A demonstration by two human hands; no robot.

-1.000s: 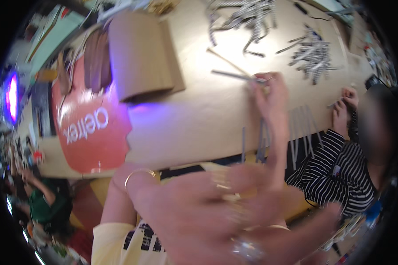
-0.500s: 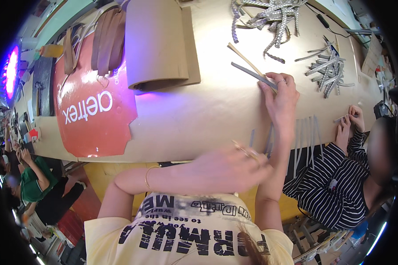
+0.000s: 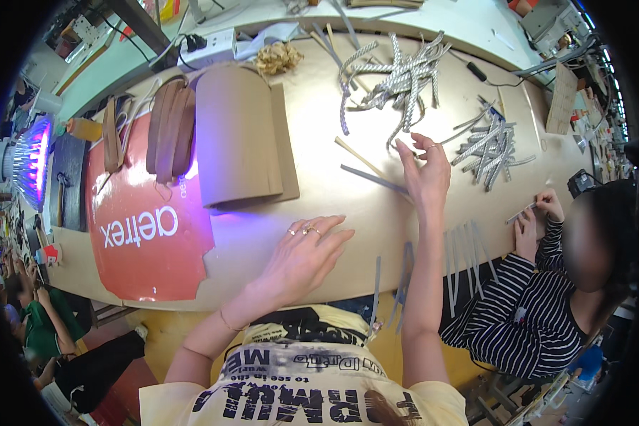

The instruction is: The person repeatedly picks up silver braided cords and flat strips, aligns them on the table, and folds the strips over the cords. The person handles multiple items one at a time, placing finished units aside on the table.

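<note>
Gold-toned covering spreads over a long worktable [image 3: 319, 192] in a busy workshop, with a glowing purple lamp [image 3: 34, 163] at far left. On the table's left lie a red sheet [image 3: 145, 252], a bundle of brown straps [image 3: 170, 131] and a curved tan board [image 3: 238, 135]. The person's left hand [image 3: 305, 257] hangs over the near edge, palm down, fingers loosely spread, holding nothing visible. The right hand [image 3: 426, 174] is farther forward, thumb and forefinger parted, near the tail of a tangle of silvery braided cords [image 3: 406, 78]; whether it touches them is unclear. Just left of that hand lie a grey strip [image 3: 373, 177] and a beige strip [image 3: 358, 157]. To its right is a pile of shorter braided pieces [image 3: 493, 150], beyond a co-worker's striped sleeve [image 3: 504, 291].
</note>
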